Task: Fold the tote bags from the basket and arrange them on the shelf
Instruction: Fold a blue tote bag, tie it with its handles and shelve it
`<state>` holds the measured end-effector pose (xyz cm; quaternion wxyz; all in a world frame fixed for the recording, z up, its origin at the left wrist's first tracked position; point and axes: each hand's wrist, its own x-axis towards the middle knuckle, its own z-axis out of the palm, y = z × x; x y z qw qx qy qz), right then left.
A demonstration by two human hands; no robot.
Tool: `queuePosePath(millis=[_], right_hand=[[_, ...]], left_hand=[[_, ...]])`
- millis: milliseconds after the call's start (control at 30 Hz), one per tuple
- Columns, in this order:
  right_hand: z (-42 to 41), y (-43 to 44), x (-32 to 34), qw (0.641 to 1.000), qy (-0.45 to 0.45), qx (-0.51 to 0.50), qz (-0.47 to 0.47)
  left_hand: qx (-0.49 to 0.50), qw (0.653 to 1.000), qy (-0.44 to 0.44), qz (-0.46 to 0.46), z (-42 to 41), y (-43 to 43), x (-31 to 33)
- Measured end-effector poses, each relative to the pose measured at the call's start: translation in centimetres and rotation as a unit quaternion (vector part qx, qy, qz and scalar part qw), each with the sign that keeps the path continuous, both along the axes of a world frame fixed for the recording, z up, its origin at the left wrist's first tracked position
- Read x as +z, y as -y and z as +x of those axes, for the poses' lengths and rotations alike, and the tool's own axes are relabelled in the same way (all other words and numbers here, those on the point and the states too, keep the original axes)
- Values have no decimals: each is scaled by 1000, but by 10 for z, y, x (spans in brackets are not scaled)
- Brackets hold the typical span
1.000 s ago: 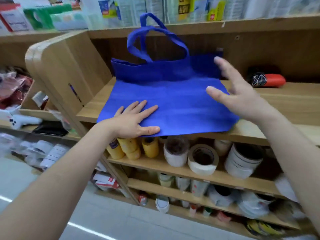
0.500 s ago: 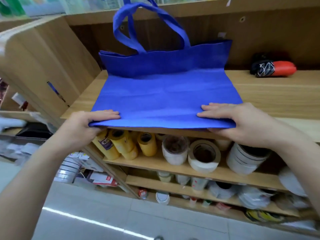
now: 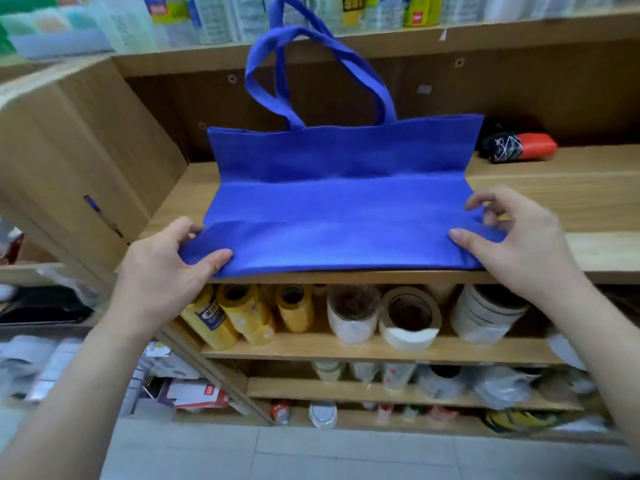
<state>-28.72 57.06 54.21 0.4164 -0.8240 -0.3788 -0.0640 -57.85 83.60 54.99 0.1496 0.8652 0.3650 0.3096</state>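
One view, head: a blue tote bag (image 3: 339, 209) lies on the wooden shelf (image 3: 571, 209), its near edge at the shelf's front lip.
Bag: lower part flat on the board, upper part standing against the back panel, handles (image 3: 311, 64) looped upward.
Left hand (image 3: 162, 271): grips the near left corner, thumb on top, fingers curled behind the cloth.
Right hand (image 3: 519, 244): pinches the near right corner, thumb on top.
Back right: a red and black object (image 3: 519, 147), apart from the bag.
Below: tape rolls (image 3: 408, 317) on the next shelf down.
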Motion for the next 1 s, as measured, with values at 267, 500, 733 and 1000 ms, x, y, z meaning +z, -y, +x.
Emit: queuePosePath(millis=[267,500,733,1000], right_hand=[[-12,-9,0,925,298,88,-217],[2,6,12,915,120,222,-316],[21,27,38,935,-161,264,-171],[15,11,18,980,-186,59,36]], left_hand=[[-227,930,-246,150,8,-16,4],[-269,938,-217,22,-8,-33,4],[-220,932,-41,-284,-28,-39,20],[-73,924,154,-341,-2,-25,10]])
